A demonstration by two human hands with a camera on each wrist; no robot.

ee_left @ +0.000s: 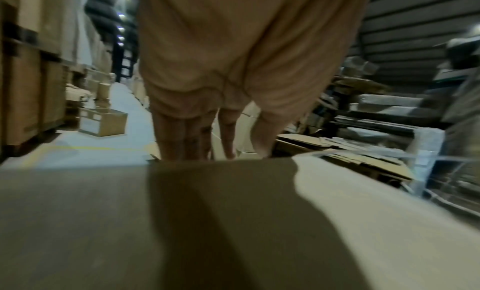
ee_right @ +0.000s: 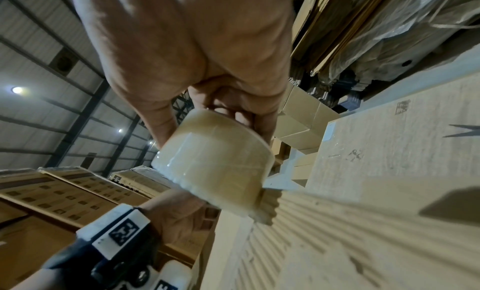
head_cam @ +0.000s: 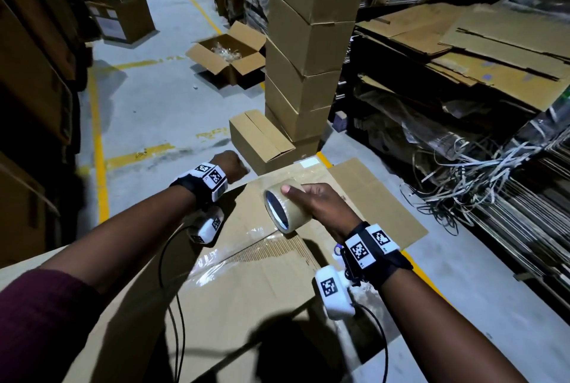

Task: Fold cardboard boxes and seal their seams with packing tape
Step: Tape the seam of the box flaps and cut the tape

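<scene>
A large cardboard box lies in front of me, with clear tape shining along its top seam. My right hand grips a roll of clear packing tape just above the box top, thumb on the outside and fingers through the core. In the right wrist view the tape roll hangs from that right hand over the box. My left hand is at the box's far edge. The left wrist view shows its fingers straight, reaching down past the edge of the box, their tips hidden.
A tall stack of sealed boxes stands ahead, with a smaller box at its foot. An open box sits on the floor behind. Racks with flat cardboard sheets and tangled strapping line the right. Pallet loads stand on the left.
</scene>
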